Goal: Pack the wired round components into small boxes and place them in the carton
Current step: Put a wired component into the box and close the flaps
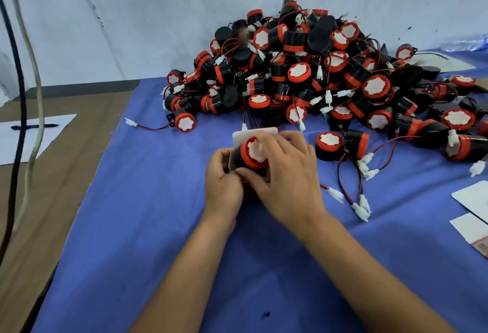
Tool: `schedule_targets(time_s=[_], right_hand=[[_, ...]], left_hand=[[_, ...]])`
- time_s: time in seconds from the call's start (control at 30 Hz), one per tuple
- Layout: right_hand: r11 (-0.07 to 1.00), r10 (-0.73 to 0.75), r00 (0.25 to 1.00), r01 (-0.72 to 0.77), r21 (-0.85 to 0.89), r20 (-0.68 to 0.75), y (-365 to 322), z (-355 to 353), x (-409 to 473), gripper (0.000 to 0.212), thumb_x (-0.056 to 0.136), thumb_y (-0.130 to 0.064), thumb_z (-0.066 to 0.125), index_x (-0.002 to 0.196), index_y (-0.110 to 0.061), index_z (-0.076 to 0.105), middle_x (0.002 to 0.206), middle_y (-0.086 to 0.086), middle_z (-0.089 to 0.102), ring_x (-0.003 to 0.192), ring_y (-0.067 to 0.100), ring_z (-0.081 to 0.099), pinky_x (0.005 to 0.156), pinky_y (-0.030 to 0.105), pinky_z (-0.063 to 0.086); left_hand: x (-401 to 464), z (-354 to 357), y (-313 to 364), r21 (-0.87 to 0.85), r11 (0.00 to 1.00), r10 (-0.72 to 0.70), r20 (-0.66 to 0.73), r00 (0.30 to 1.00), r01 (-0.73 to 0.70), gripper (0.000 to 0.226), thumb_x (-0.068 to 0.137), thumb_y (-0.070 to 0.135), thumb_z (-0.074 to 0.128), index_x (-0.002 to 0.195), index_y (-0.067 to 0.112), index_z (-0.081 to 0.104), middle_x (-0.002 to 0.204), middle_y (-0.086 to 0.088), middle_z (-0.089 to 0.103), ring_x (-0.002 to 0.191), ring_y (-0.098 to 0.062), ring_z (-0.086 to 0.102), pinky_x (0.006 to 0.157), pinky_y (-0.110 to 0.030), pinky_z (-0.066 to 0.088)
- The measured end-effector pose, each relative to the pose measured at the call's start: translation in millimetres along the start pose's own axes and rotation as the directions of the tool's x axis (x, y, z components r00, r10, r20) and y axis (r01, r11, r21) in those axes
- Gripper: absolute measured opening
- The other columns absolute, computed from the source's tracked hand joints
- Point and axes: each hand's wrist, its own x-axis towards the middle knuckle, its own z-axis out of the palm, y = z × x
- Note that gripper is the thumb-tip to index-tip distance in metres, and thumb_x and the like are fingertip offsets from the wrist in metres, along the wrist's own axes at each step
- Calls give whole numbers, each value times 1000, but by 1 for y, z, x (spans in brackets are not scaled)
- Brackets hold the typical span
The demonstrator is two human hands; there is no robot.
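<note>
Both hands meet near the middle of the view, over a table (148,227) covered in blue cloth. The left hand (224,182) curls its fingers round the side of a small white box (253,133), whose open flap stands up at the far edge, toward twelve o'clock. The right hand (287,177) lies over the box from the three o'clock side, fingers bent, the thumb and forefinger pinching at a round component (252,154) with a black body, a red rim and a white centre. That component sits at the mouth of the box, its red face tilted up toward the camera; how far it has gone inside cannot be told, since the hands hide the lower part.

At one o'clock from the hands rises a big pile of like components (317,68), black and red, tangled with thin red and black wires ending in white plugs. A few lie loose at the pile's foot: one (184,121) at eleven o'clock from the hands, with its wire trailing toward nine o'clock, and another (330,145) just beside the right hand at three o'clock. Loose white plugs (363,206) lie on the cloth at four o'clock.

At the right edge lie flat white cards (472,198). To the far left, on a brown surface (66,174), a white sheet (37,145) carries a black pen (34,126), and two cables (19,95) hang across the view there.
</note>
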Motion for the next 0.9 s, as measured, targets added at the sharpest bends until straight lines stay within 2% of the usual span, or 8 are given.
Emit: schedule_targets(time_s=[0.23, 0.37, 0.47, 0.53, 0.6, 0.7, 0.8, 0.9], right_hand=[[964, 33, 991, 2, -265, 127, 3, -4, -1, 57, 98, -52, 48, 148, -24, 48, 133, 11, 46, 113, 32, 40, 93, 44, 45], [962, -2, 966, 72, -263, 259, 2, -4, -3, 39, 93, -24, 59, 130, -33, 59, 138, 7, 39, 110, 30, 39, 78, 40, 46], [991, 21, 966, 14, -133, 256, 0, -8, -1, 35, 90, -9, 60, 117, -30, 67, 137, 1, 39, 107, 23, 44, 64, 36, 49], [991, 102, 974, -81, -106, 204, 4, -16, 1, 28, 93, -15, 64, 118, -26, 60, 132, 0, 40, 91, 21, 52, 57, 35, 47], [956, 251, 953, -216, -199, 170, 13, -26, 5, 32, 94, -37, 69, 115, -21, 52, 118, 1, 50, 75, 25, 56, 57, 35, 42], [879, 405, 896, -326, -348, 184, 18, -42, 10, 40, 94, -56, 63, 104, -19, 50, 85, 0, 60, 75, 28, 59, 60, 35, 42], [939, 325, 932, -297, -173, 160, 2, -39, 7, 24, 99, -38, 60, 99, -18, 47, 82, 1, 62, 76, 29, 58, 63, 38, 43], [968, 251, 933, -244, -60, 258, -16, -28, 4, 6, 98, -12, 50, 96, -16, 54, 88, 2, 66, 78, 27, 59, 67, 42, 47]], left_hand=[[1, -2, 3, -74, 996, -42, 18, 999, 43, 39, 89, -12, 43, 109, 11, 67, 104, -12, 75, 87, -20, 70, 66, -29, 58], [2, 0, 3, -119, 992, -44, 24, 999, 47, 31, 92, -3, 45, 113, 8, 65, 109, -19, 71, 90, -22, 68, 73, -35, 57], [0, 7, -3, 16, 999, 46, -20, 999, -46, 13, 101, 11, 59, 113, 16, 61, 109, -5, 73, 98, -20, 71, 82, -36, 60], [2, 8, -7, 92, 994, 63, -45, 997, -58, 16, 98, 9, 63, 110, 19, 62, 106, 0, 73, 100, -20, 71, 87, -40, 60], [5, 6, -8, 162, 985, 70, -90, 994, -54, 19, 94, 6, 65, 106, 20, 63, 102, 3, 72, 98, -19, 69, 88, -42, 59], [6, 6, -8, 215, 973, 104, -80, 991, -84, 19, 92, 9, 69, 105, 21, 63, 100, 5, 72, 94, -16, 68, 86, -43, 59], [4, 7, -8, 247, 961, 137, -24, 990, -127, 22, 90, 11, 74, 103, 24, 62, 97, 8, 73, 91, -13, 70, 83, -42, 60], [4, 7, -7, 263, 957, 133, -18, 991, -124, 22, 87, 14, 77, 101, 22, 62, 92, 8, 73, 86, -15, 71, 78, -46, 61]])
